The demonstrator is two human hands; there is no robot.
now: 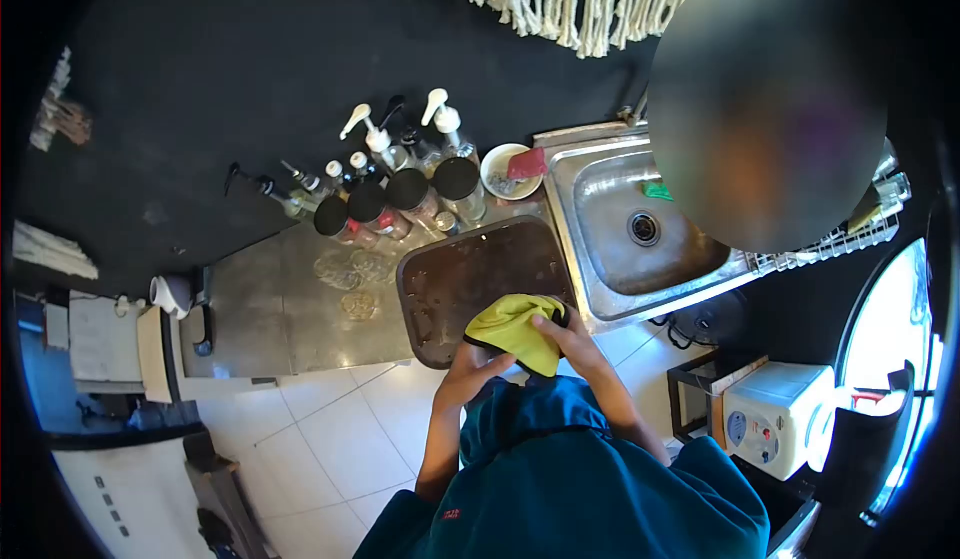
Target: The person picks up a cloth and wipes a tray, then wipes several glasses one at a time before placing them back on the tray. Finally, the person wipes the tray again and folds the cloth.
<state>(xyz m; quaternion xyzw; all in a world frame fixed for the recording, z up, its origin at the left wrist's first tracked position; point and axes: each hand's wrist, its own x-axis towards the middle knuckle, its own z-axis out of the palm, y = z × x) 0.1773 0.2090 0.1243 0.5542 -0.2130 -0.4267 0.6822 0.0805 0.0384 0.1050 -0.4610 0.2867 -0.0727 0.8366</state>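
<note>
A yellow cloth [512, 327] with dark edging is bunched up close to my body, over the near edge of a dark brown tray [470, 264]. My left hand [468, 371] grips its lower left side. On the opposite side, my right hand [578, 341] holds the cloth with the thumb on top. Whether anything is wrapped inside the folds cannot be seen. Wet-looking spots dot the tray's surface. Left of the tray, a few clear glass pieces [358, 306] stand on the steel counter [250, 309].
Pump bottles [378, 141] and black-lidded jars [410, 191] line the wall. A white bowl [500, 181] holds a red packet. To the right are a steel sink [610, 229] with a green sponge [657, 191], and a wire rack [825, 249]. A blurred disc covers the upper right.
</note>
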